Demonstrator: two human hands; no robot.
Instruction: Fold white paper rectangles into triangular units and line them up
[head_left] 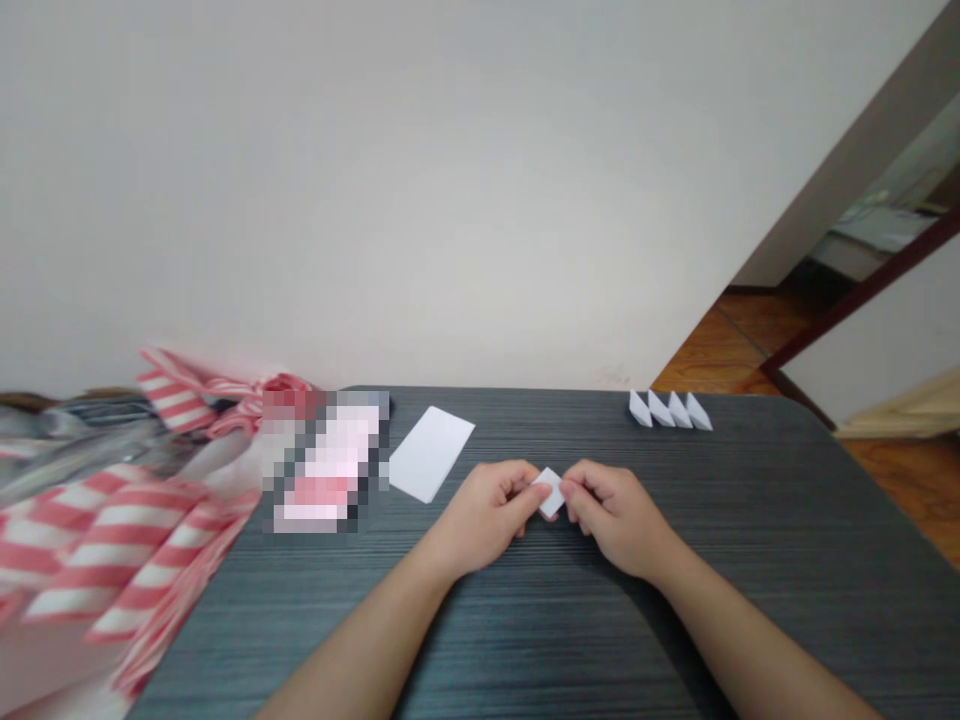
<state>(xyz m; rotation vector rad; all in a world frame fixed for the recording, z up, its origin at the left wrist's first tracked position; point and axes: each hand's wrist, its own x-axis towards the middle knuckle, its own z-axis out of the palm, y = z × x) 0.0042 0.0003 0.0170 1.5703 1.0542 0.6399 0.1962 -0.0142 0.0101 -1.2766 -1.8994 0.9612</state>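
Note:
A small folded piece of white paper (551, 492), diamond-shaped from above, is pinched between both hands over the middle of the dark table. My left hand (491, 510) grips its left side, thumb on top and fingers curled beneath. On the right corner, my right hand (616, 515) closes with thumb and forefinger. To the left of my left hand lies a flat stack of white paper sheets (432, 454). Several folded white paper pieces (670, 410) with pointed tips stand in a row near the table's back edge, beyond my right hand.
The dark wood-grain table (750, 540) meets a pale wall (480, 200) at the back. A blurred-out object with a bright pink-white face (334, 460) lies on its left part. Red-and-white striped cloth (112, 545) crowds the left edge. Wooden floor (697, 345) shows at right.

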